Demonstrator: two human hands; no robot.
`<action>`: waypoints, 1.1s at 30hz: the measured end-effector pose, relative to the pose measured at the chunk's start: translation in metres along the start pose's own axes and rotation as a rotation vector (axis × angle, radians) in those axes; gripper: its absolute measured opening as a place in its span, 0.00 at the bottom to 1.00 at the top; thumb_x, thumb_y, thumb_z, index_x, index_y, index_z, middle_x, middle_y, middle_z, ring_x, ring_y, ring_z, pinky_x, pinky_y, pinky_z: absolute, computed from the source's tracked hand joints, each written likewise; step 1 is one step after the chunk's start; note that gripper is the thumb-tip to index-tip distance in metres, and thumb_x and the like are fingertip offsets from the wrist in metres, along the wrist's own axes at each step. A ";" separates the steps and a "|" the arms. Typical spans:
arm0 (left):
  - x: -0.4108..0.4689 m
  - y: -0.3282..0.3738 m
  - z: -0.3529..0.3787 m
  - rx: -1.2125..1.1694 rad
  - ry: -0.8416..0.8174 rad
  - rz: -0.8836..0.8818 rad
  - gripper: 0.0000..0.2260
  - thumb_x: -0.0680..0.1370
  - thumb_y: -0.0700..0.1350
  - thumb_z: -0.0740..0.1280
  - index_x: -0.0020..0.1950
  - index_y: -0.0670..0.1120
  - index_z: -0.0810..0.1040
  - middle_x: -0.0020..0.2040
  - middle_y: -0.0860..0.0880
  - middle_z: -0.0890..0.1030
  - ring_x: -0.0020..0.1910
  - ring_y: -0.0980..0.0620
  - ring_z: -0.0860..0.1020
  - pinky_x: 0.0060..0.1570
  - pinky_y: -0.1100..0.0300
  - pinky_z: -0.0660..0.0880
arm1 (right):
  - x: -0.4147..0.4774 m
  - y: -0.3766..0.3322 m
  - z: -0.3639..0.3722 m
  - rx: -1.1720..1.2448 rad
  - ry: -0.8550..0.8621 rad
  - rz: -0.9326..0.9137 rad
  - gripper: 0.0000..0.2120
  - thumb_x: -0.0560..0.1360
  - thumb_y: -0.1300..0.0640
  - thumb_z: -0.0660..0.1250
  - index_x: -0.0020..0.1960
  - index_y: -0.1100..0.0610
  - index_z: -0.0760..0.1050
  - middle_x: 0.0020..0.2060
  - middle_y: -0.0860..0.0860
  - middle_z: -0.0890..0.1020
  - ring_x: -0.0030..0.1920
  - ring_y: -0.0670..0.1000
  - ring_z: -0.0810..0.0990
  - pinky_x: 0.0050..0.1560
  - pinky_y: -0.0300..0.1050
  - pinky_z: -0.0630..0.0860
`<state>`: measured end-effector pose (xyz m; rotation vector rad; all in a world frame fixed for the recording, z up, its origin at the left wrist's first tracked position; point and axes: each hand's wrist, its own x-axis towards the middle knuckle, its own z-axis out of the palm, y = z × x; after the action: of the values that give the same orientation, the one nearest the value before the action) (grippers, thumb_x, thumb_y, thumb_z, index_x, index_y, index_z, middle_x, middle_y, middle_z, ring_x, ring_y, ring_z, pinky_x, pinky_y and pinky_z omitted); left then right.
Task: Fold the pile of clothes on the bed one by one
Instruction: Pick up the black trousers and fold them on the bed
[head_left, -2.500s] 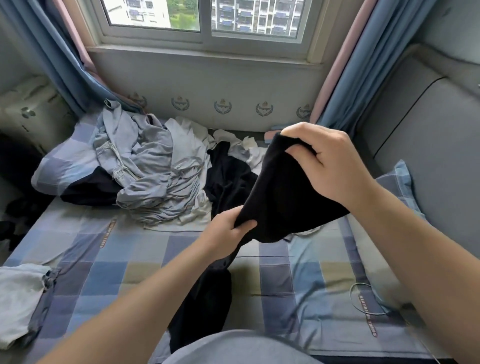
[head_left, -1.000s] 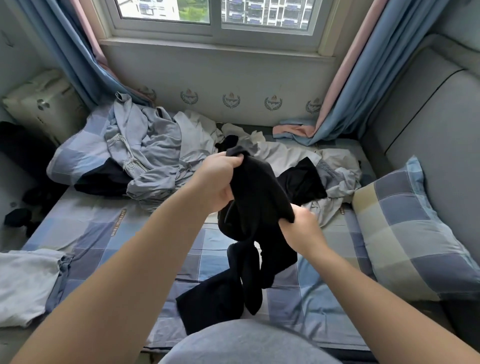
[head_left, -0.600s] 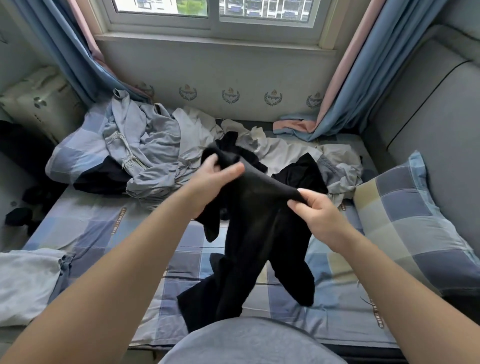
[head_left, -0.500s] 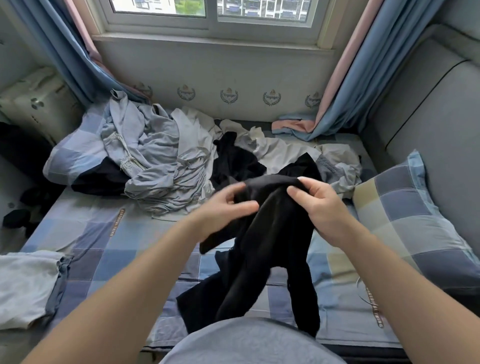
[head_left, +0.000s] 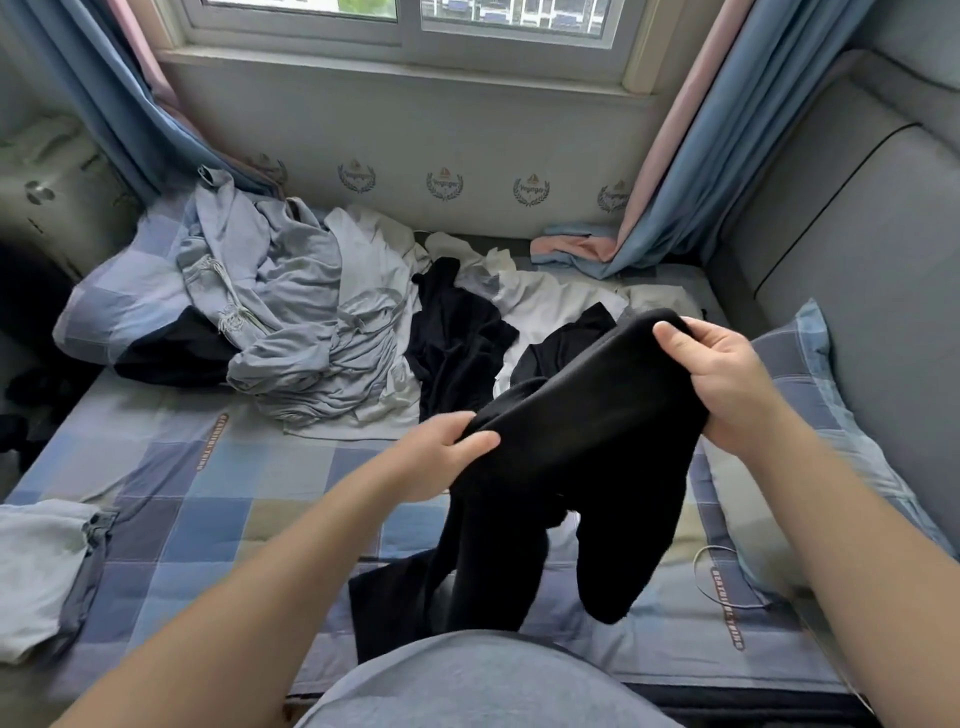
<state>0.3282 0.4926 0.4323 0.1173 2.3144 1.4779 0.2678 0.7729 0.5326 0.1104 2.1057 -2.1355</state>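
The left hand and right hand each pinched an edge of a black garment, holding it above the checked bed. Its top edge stretched between them; two dark, limp lengths, possibly trouser legs, hung down. Behind lay the unfolded pile of clothes.

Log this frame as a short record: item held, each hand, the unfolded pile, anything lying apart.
item held: black soft-fabric garment, held up, lower end draped on the blue checked bed sheet
left hand: pinches its left upper edge
right hand: grips its right upper edge
pile: crumpled grey-blue, white and black clothes by the window wall
apart: pale grey cloth at the bed's left edge
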 end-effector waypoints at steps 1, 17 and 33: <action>0.001 0.003 -0.005 0.008 0.024 0.029 0.12 0.81 0.56 0.65 0.47 0.49 0.79 0.38 0.53 0.78 0.38 0.55 0.77 0.43 0.55 0.72 | 0.004 0.001 -0.004 -0.017 0.026 0.002 0.07 0.81 0.58 0.65 0.51 0.58 0.82 0.44 0.54 0.86 0.47 0.52 0.84 0.47 0.43 0.82; -0.022 0.031 -0.041 -0.595 0.267 -0.064 0.09 0.83 0.41 0.65 0.60 0.41 0.81 0.51 0.42 0.85 0.48 0.46 0.84 0.50 0.53 0.81 | 0.002 0.062 0.045 -0.486 -0.004 -0.055 0.25 0.77 0.52 0.72 0.71 0.48 0.67 0.69 0.47 0.70 0.68 0.48 0.68 0.69 0.48 0.66; -0.049 0.053 -0.091 -0.464 0.262 -0.049 0.23 0.76 0.30 0.70 0.70 0.43 0.74 0.61 0.43 0.83 0.60 0.46 0.82 0.63 0.47 0.78 | -0.030 0.087 0.086 -0.388 -0.304 -0.088 0.11 0.83 0.59 0.62 0.43 0.60 0.73 0.34 0.52 0.71 0.37 0.49 0.69 0.41 0.47 0.67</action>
<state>0.3329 0.4250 0.5267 -0.2735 2.0701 2.0605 0.3144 0.6877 0.4530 -0.3306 2.3143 -1.6153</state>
